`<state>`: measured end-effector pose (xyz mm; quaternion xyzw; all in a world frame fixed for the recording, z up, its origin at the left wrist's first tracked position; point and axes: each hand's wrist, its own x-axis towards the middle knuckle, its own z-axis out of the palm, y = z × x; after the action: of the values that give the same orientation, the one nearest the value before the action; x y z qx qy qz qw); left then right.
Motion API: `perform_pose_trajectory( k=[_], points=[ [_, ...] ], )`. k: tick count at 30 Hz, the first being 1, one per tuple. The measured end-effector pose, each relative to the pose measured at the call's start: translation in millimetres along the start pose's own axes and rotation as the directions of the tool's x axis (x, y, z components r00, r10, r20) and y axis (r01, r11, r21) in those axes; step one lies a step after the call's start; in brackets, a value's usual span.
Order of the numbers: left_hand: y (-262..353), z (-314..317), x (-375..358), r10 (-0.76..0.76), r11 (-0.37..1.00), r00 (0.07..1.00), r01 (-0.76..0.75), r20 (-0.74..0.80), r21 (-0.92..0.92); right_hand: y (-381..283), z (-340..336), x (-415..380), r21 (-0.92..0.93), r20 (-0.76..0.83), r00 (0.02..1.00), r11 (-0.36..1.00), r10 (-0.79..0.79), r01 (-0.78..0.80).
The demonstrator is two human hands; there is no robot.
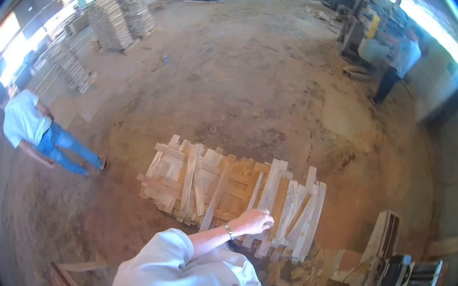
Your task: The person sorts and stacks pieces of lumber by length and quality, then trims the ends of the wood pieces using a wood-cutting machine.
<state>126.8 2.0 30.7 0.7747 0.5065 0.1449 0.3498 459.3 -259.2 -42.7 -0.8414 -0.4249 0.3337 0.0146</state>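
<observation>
My left hand (256,222) is held out in front of my body, above the near side of a low stack of wooden slats (218,184). Its fingers are curled closed, and what they hold, if anything, is too small to name. A small pale spot shows at the knuckles. A metal band (229,232) circles that wrist, below a white sleeve (156,259). The slats lie loosely crosswise, several of them at a slant. My right hand does not show. A small reddish-brown patch on my shirt front cannot be made out.
Wood offcuts (298,281) litter the floor beside a machine with rollers (395,273) at lower right. One person (31,120) stands at left; another (402,61) stands by a machine at upper right. Tall stacks of boards (110,22) rise at upper left.
</observation>
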Motion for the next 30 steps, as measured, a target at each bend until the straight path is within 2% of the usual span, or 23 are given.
perform_pose_trajectory(
  k=[2, 4, 6, 8, 10, 12, 14, 16, 19, 23, 26, 28, 29, 30],
  points=[
    [-3, -2, 2, -0.014, 1.000, 1.000, 0.014, 0.007, 0.018, 9, -1, -10, 0.000, -0.007, 1.000, 1.000, -0.002, 0.002],
    [-10, -1, 4, -0.008, 0.991, 1.000, 0.012, -0.028, 0.133, 20, -2, -28, 0.002, -0.003, 1.000, 1.000, 0.008, -0.008],
    [-13, -5, 4, -0.069, 0.992, 0.994, 0.078, -0.081, 0.103, 28, 5, -54, 0.006, 0.012, 0.999, 0.999, 0.040, -0.040],
    [-18, -14, 6, -0.183, 0.967, 0.982, 0.189, -0.051, 0.172, 31, 8, -72, 0.012, 0.023, 0.997, 0.997, 0.080, -0.080],
    [-51, -20, 3, -0.169, 0.980, 0.975, 0.181, -0.144, 0.079, 34, 12, -89, 0.021, 0.040, 0.993, 0.993, 0.114, -0.114],
    [-83, -48, -7, -0.314, 0.947, 0.937, 0.297, -0.151, -0.126, 37, 16, -103, 0.023, 0.053, 0.989, 0.990, 0.137, -0.139],
    [-74, -99, -25, -0.431, 0.785, 0.901, 0.347, -0.050, -0.513, 41, 18, -116, 0.018, 0.068, 0.985, 0.987, 0.158, -0.160],
    [-74, -135, -40, -0.275, 0.736, 0.958, 0.154, -0.084, -0.660, 43, 19, -126, 0.010, 0.079, 0.982, 0.984, 0.174, -0.175],
    [-65, -167, -50, -0.157, 0.575, 0.975, -0.041, -0.160, -0.817, 46, 20, -142, -0.008, 0.090, 0.976, 0.980, 0.197, -0.198],
    [-51, -162, -18, 0.006, 0.506, 0.977, -0.186, -0.213, -0.842, 45, 24, -169, -0.036, 0.104, 0.966, 0.972, 0.236, -0.234],
    [-15, -134, 17, -0.047, 0.549, 0.996, -0.033, -0.070, -0.835, 37, 37, -195, -0.040, 0.114, 0.949, 0.956, 0.292, -0.290],
    [16, -93, 40, -0.051, 0.649, 0.995, -0.033, -0.086, -0.760, 33, 60, -209, -0.039, 0.101, 0.926, 0.931, 0.364, -0.362],
    [37, -74, 46, -0.007, 0.723, 0.996, -0.060, -0.094, -0.688, 43, 84, -213, -0.128, 0.111, 0.887, 0.891, 0.449, -0.435],
    [52, -55, 49, 0.101, 0.802, 0.991, -0.134, -0.089, -0.581, 35, 89, -222, -0.139, 0.129, 0.872, 0.879, 0.472, -0.455]
  ],
)
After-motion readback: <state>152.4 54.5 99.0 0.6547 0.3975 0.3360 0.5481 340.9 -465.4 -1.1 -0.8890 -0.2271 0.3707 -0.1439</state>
